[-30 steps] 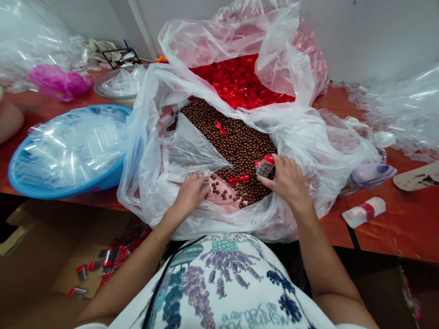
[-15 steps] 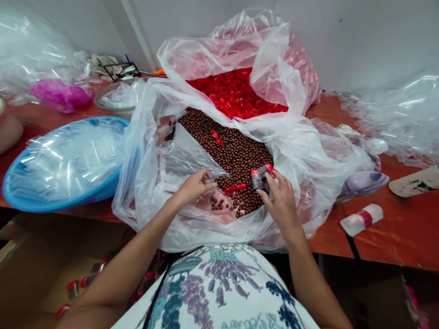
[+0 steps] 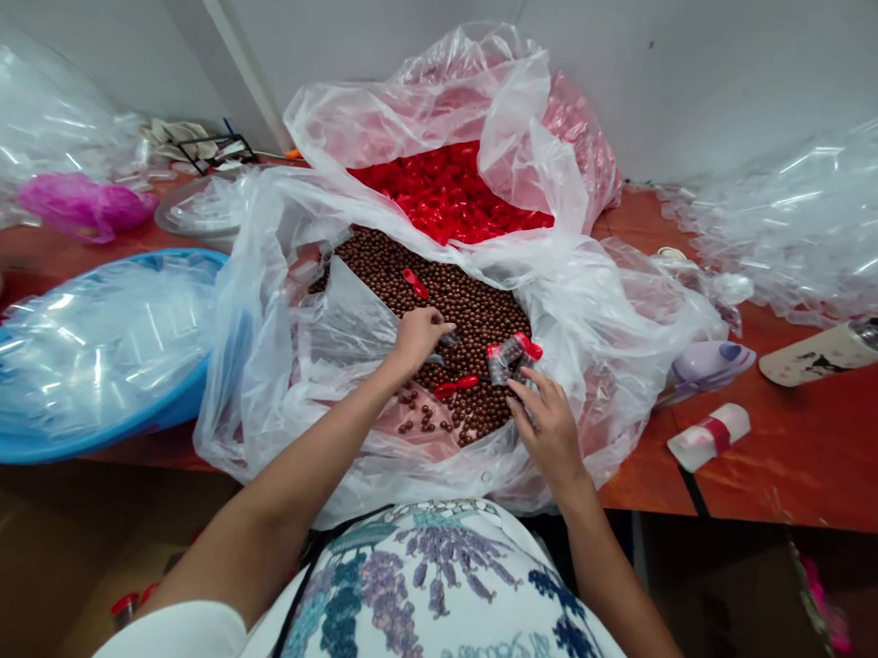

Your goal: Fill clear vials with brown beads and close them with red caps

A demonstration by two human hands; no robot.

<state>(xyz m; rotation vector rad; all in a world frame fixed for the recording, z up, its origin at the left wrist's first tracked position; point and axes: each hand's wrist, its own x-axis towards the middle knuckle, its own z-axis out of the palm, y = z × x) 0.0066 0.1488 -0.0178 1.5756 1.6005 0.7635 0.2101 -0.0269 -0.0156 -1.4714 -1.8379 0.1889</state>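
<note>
Lettering on the shirt (image 3: 456, 611) cannot be read.

Two small clear tubs (image 3: 511, 352) w/ red caps, tilted, side by side, pinched in right hand (image 3: 548, 432) just above brown balls (image 3: 477, 317). Balls small, round, choc-brown, heaped in open clear bag (image 3: 276, 288). Small clear-grey bit (image 3: 444, 337) in left hand (image 3: 415, 335), at heap's top; too small to ID.
</note>
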